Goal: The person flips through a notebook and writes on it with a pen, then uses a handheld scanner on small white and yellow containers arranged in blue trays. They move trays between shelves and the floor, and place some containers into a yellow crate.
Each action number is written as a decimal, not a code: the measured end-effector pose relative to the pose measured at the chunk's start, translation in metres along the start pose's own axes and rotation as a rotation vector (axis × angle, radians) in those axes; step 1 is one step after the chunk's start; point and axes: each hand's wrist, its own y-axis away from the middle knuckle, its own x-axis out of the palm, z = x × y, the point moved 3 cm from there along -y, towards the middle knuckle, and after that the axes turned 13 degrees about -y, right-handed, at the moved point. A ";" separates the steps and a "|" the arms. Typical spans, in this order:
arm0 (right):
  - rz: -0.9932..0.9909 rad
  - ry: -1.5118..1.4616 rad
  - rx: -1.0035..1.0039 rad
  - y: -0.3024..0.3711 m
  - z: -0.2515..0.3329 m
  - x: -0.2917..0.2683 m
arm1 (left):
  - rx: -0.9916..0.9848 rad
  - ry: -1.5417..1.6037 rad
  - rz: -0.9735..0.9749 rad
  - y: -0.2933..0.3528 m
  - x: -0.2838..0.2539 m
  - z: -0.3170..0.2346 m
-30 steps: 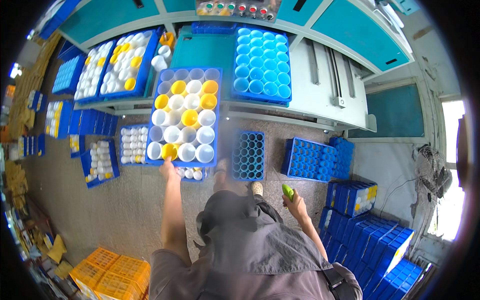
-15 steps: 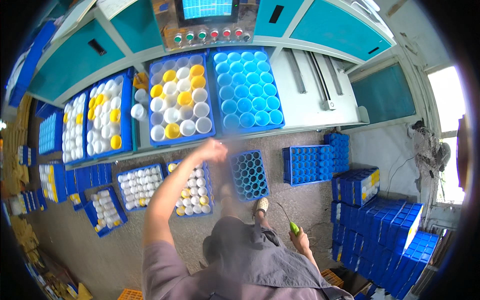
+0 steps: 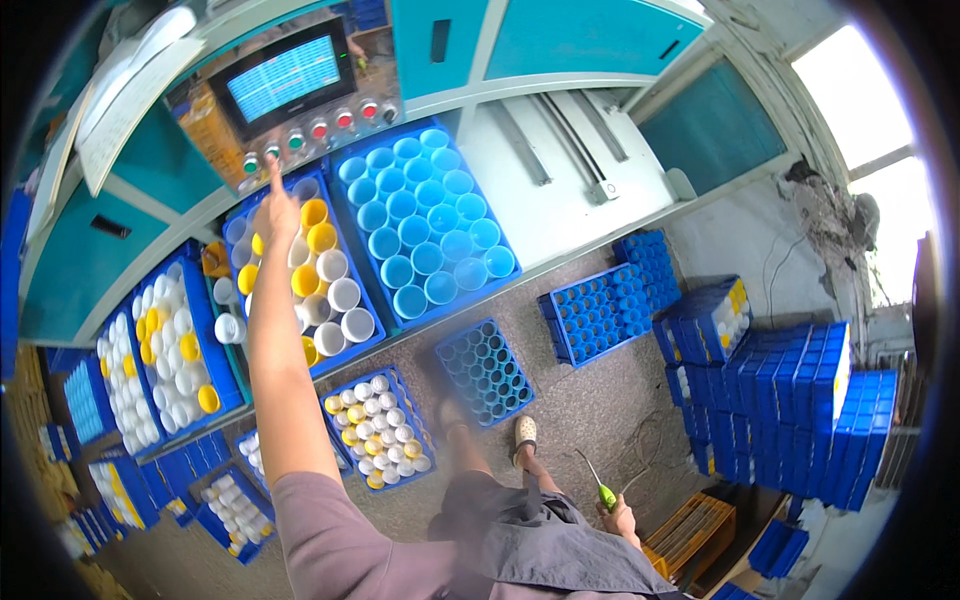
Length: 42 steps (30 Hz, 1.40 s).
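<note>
The left hand, forefinger out, touched a button on the panel above the worktop's back edge; the right hand gripped a green-handled tool. One crate stood half filled, another empty.

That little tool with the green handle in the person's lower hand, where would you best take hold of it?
By the green handle, as the right hand does. On the green-handled tool the thin dark shaft sticks up and away from the fist, too slim to grasp well. Come from below, at the handle end, closing the grip around the thicker green part.
</note>
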 end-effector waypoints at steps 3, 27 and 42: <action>-0.007 -0.022 -0.051 -0.001 0.000 0.004 | -0.032 -0.123 -0.030 -0.007 0.004 0.003; -0.839 -0.669 -0.015 -0.110 -0.352 -0.232 | 1.491 0.451 0.759 0.755 0.256 -0.208; -1.670 -1.314 -0.077 -0.337 -0.562 -0.669 | 0.077 0.432 0.853 0.885 0.164 -0.182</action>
